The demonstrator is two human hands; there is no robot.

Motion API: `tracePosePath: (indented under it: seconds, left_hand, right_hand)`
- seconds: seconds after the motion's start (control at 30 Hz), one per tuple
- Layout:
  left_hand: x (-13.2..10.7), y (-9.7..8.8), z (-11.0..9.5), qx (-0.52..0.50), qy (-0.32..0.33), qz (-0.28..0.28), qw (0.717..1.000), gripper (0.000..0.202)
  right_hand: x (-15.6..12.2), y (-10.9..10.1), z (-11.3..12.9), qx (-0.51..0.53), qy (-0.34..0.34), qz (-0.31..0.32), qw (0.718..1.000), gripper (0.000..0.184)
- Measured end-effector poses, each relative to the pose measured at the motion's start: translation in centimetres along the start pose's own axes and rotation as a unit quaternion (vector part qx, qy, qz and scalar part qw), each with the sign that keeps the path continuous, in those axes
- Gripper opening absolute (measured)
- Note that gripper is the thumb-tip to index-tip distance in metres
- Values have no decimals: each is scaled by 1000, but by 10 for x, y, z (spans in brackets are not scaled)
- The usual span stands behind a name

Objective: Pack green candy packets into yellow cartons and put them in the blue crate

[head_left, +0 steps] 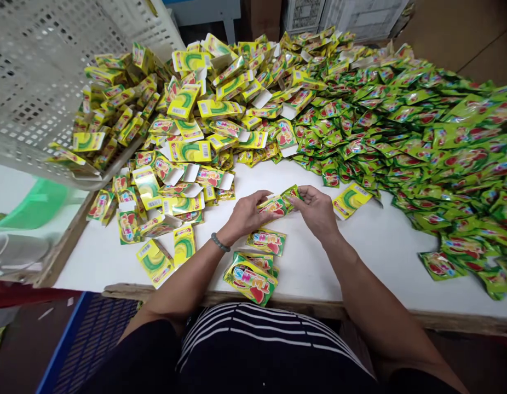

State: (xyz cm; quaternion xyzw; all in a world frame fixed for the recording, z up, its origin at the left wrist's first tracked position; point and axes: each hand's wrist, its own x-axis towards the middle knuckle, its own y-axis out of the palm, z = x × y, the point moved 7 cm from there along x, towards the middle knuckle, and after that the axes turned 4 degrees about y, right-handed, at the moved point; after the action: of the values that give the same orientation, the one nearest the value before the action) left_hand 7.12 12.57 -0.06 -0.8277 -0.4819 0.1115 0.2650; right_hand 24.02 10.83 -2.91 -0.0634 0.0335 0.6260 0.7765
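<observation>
Over the middle of the white table (303, 246), my left hand (250, 212) grips a small yellow and green candy box (273, 206). At the box's right end, my right hand (317, 210) pinches a green candy sachet (292, 192), which is partly in the open end of the box; how deep it sits is hidden. Just below my left hand lies a printed candy box (266, 242), and closer to the table edge are more boxes, the top one (250, 278) lying face up. Right of my right hand, a yellow box (352, 200) rests beside the sachets.
A large heap of green sachets (401, 126) covers the right side. Yellow boxes (188, 150), many with flaps open, pile up at left and spill from a tipped white crate (68, 71). A white mug (17, 250) and green plastic piece (42, 202) are far left, above a blue crate (93, 334).
</observation>
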Motion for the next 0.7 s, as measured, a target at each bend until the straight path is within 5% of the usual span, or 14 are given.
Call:
tracePosePath:
  seconds: [0.13,0.27,0.4,0.7]
  left_hand:
    - [-2,10,12,-256,-116,12,960,43]
    - [-4,15,17,-376,-162,-30,912,46]
    - [-5,15,22,-417,-180,-60,889,47]
    - [-2,15,20,-412,-155,-67,895,48]
  right_hand:
    - [-2,0,12,-78,-86,-41,992,26]
    - [-9,4,27,-188,-173,-80,963,21]
    - [-13,12,30,-204,-173,-41,963,24]
    - [-17,34,19,-126,-93,72,985,33]
